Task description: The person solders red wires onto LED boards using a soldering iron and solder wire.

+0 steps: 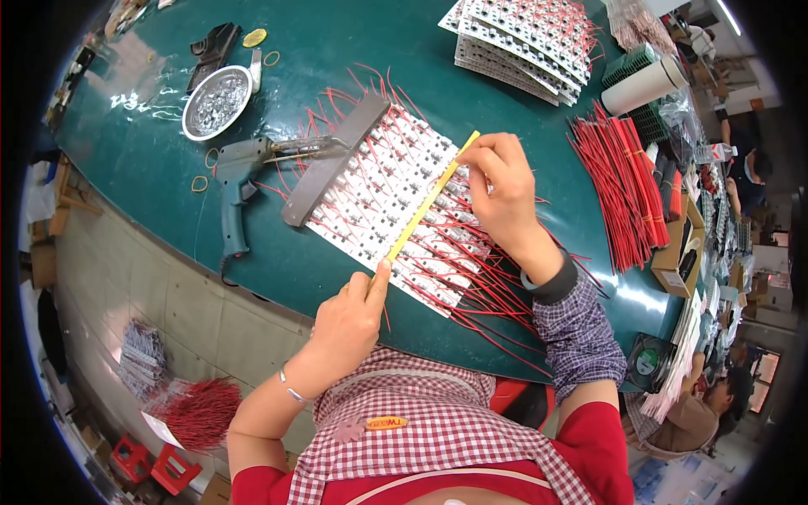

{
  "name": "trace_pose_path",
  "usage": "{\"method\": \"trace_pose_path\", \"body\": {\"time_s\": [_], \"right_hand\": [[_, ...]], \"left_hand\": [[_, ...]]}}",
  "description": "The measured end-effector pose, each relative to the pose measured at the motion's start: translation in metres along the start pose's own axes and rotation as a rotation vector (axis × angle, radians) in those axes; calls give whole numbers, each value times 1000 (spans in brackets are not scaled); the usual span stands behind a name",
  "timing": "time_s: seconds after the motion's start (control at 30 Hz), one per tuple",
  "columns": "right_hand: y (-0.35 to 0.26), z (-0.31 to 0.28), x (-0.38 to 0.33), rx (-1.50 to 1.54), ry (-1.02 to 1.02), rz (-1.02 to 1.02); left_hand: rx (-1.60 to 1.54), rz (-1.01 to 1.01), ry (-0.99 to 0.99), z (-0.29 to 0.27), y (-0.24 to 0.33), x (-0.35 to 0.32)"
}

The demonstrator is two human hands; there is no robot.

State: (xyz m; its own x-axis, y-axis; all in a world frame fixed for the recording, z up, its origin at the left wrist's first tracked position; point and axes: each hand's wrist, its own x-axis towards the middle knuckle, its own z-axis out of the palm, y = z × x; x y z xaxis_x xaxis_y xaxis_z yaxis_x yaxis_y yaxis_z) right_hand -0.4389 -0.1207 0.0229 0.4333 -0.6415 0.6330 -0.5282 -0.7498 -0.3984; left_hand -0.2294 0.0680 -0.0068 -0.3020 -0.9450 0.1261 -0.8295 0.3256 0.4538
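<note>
A yellow strip lies slantwise across a white panel of small circuit boards on the table. My left hand is closed at the strip's near end, with a fingertip on it at the panel's edge. At the far end, my right hand pinches the strip between thumb and fingers. Thin red wires stick out of the panel, many trailing right under my right forearm. Across the panel's left side rests a dark grey bar.
Left of the panel are a soldering gun, its tip over the bar, and a white bowl of metallic bits. Stacked panels stand at the far right, near red wire bundles. A co-worker sits at the right.
</note>
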Motion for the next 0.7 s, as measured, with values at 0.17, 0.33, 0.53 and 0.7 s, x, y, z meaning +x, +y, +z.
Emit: {"method": "trace_pose_path", "body": {"time_s": [0.17,0.33,0.53,0.7], "right_hand": [[-2,10,-6,45,-12,57],[3,13,-7,38,-286,60],[5,13,8,-24,-482,13],[7,16,11,-87,-546,-51]], "left_hand": [[-349,-116,303,9,-9,-6],[-433,-284,444,10,1,-10],[-484,-349,470,11,6,-9],[-464,-340,450,12,6,-7]]}}
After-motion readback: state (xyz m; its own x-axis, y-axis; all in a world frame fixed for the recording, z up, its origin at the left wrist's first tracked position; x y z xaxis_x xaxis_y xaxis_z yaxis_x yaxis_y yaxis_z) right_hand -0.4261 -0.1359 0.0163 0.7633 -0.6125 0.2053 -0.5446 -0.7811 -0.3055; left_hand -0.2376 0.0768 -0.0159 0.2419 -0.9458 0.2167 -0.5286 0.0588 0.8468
